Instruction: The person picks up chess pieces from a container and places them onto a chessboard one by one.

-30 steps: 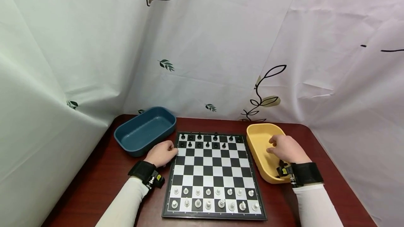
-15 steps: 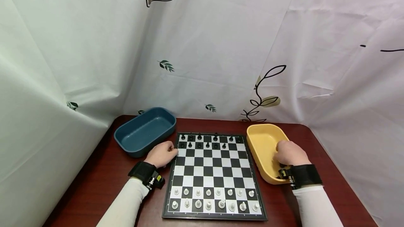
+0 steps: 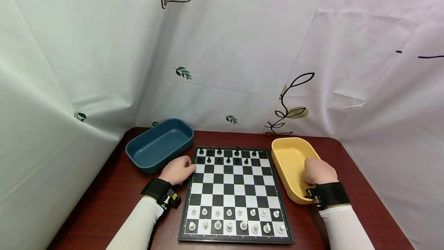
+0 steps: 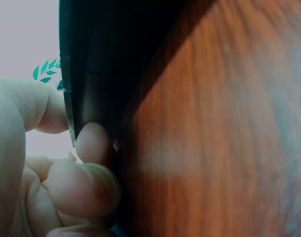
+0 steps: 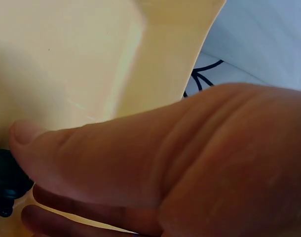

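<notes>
The chessboard (image 3: 233, 188) lies on the table, white pieces (image 3: 229, 226) along the near rows and black pieces (image 3: 219, 160) along the far rows. My left hand (image 3: 177, 169) grips the board's left edge, a finger over the top and another against its side, as the left wrist view shows. My right hand (image 3: 320, 171) reaches down into the yellow tray (image 3: 284, 165). In the right wrist view, a black chess piece (image 5: 10, 175) sits between the thumb tip and the fingertips, pinched there and partly cut off by the frame's edge.
A blue tray (image 3: 157, 144) stands at the back left, close to the left hand. The dark red tabletop (image 3: 104, 203) ends at a white printed curtain (image 3: 239, 68) behind and at both sides.
My right hand has lowered into the yellow tray, toward its near end, and its fingers have drawn in around a black chess piece. The left hand has stayed at the board's edge.
</notes>
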The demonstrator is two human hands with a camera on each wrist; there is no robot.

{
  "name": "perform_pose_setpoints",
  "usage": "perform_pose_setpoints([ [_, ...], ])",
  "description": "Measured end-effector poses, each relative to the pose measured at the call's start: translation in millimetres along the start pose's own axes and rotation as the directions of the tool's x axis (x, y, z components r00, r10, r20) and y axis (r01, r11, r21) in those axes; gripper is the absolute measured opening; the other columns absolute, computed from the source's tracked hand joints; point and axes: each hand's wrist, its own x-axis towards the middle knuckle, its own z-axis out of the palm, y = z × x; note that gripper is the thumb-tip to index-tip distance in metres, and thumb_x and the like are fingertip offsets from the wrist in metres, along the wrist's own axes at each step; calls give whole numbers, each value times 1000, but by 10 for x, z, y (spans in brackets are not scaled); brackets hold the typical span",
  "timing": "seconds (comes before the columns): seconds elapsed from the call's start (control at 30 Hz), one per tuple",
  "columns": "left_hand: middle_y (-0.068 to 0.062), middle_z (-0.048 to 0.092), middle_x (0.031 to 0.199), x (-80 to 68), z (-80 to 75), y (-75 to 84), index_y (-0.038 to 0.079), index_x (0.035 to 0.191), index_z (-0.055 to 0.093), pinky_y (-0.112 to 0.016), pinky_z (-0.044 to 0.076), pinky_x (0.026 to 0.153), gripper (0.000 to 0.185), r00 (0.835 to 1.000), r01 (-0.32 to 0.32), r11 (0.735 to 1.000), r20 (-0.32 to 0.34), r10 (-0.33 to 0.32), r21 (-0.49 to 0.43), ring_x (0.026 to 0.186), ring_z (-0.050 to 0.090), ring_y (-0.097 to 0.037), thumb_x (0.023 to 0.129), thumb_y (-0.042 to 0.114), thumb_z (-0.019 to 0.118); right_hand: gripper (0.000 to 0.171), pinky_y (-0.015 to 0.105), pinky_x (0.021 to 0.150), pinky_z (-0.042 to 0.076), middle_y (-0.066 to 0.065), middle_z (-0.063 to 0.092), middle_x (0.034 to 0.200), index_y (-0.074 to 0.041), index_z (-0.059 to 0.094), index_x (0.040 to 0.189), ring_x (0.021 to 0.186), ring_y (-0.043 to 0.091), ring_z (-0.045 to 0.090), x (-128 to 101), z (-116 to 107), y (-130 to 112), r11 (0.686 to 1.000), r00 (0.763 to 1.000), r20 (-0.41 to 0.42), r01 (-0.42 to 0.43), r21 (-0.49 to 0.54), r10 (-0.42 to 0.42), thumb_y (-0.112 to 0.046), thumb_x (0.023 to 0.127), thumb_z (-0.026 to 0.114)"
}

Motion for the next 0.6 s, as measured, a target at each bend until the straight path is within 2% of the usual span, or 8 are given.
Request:
perform_pose_setpoints([
  [0.3, -3, 57, 63, 1, 2, 9, 16, 83, 62, -37, 43, 50, 23, 1000, 3, 1000, 2, -3, -1, 45, 57, -23, 100, 31, 65, 9, 51, 59, 53, 15, 62, 82, -5, 60, 81, 71, 33, 60, -17, 29, 8, 1000, 1000, 13, -5, 9, 5, 2, 86, 58],
  [0.6, -3, 57, 63, -12, -13, 38, 17, 81, 61, -36, 43, 50, 24, 1000, 11, 1000, 2, -11, -3, 45, 57, -22, 100, 30, 65, 12, 49, 62, 53, 15, 61, 82, -5, 60, 81, 73, 32, 59, 20, 58, 29, 999, 999, -2, 36, 18, -36, 4, 87, 55],
])
